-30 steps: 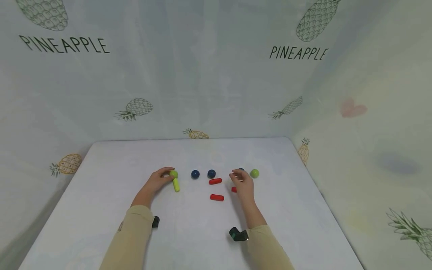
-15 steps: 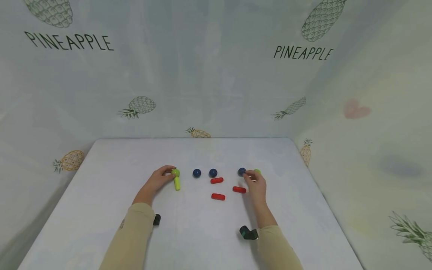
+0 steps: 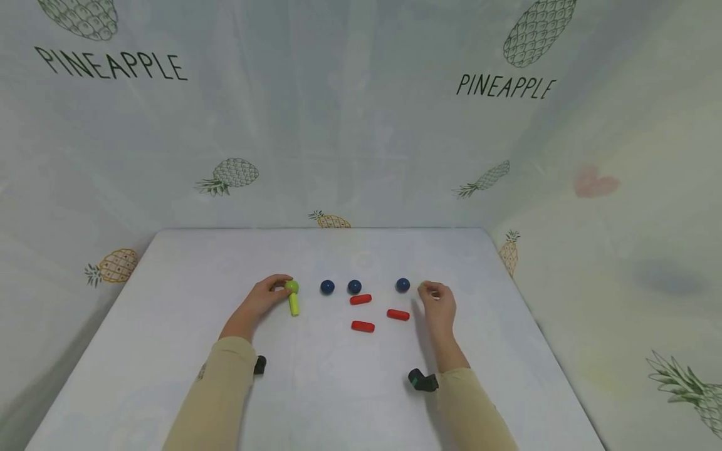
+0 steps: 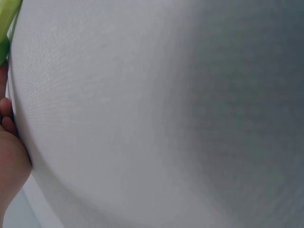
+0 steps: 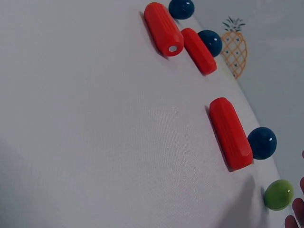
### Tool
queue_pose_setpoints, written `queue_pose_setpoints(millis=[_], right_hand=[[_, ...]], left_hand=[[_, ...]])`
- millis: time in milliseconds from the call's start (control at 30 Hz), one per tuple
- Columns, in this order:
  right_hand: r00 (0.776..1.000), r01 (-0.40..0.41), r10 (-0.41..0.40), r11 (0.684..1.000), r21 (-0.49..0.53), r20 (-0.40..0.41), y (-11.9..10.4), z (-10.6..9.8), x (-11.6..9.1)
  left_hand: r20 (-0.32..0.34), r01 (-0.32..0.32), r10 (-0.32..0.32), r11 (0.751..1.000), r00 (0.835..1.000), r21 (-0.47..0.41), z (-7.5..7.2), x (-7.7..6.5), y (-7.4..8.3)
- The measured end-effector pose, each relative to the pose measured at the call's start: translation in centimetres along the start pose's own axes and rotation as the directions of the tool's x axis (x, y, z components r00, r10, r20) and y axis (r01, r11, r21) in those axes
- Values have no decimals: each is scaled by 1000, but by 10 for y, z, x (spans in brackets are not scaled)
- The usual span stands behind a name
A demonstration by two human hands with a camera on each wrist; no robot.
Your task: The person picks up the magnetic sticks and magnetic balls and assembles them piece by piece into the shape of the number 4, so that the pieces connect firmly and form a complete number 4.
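At the left of the table in the head view, my left hand (image 3: 264, 295) pinches a lime-green ball (image 3: 291, 286) at the far end of a short yellow-green rod (image 3: 294, 304). That rod (image 4: 6, 15) also shows in the left wrist view's upper corner. My right hand (image 3: 440, 305) reaches over the right side with its fingers loosely bent. Beside its fingertips in the right wrist view sits another green ball (image 5: 279, 194), mostly covered by the hand in the head view. To the left of that hand lie a blue ball (image 3: 403, 285) and a red rod (image 3: 398, 314).
Between the hands, two more blue balls, one left (image 3: 327, 287) and one right (image 3: 354, 286), rest on the white table (image 3: 316, 388). Two more red rods, one farther (image 3: 360, 299) and one nearer (image 3: 363, 326), lie there too. A pineapple-print cloth (image 3: 361, 125) hangs behind.
My right hand has moved right, past the right-hand blue ball and red rod, to the green ball, uncovering both. The left hand keeps its place at its ball.
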State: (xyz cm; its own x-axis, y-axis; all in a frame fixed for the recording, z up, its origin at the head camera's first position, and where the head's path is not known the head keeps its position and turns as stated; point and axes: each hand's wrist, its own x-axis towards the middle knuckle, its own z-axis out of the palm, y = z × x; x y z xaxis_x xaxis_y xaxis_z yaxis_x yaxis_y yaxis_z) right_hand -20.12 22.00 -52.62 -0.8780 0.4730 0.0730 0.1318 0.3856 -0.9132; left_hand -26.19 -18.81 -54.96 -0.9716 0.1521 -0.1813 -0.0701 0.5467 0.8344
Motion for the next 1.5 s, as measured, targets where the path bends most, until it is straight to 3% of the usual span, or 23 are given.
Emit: queue_pose_setpoints(millis=[267,933,1167,1500], right_hand=[[999,-38,36,997,-73,-31,6,-1,9],[994,-108,107,990,-92,-18,11,1,20],[995,-100,99,990,-95,-6,11,2,23],[996,-88,85,988,-129,-29,16,8,27]], left_hand=[[-7,-11,11,1000,1000,-6,-2,1,1],[-4,-5,4,1000,1000,-23,-1,-1,1],[-12,6,-7,1000,1000,-28,0,0,1],[-11,-25,25,999,1000,-26,0,-3,3]])
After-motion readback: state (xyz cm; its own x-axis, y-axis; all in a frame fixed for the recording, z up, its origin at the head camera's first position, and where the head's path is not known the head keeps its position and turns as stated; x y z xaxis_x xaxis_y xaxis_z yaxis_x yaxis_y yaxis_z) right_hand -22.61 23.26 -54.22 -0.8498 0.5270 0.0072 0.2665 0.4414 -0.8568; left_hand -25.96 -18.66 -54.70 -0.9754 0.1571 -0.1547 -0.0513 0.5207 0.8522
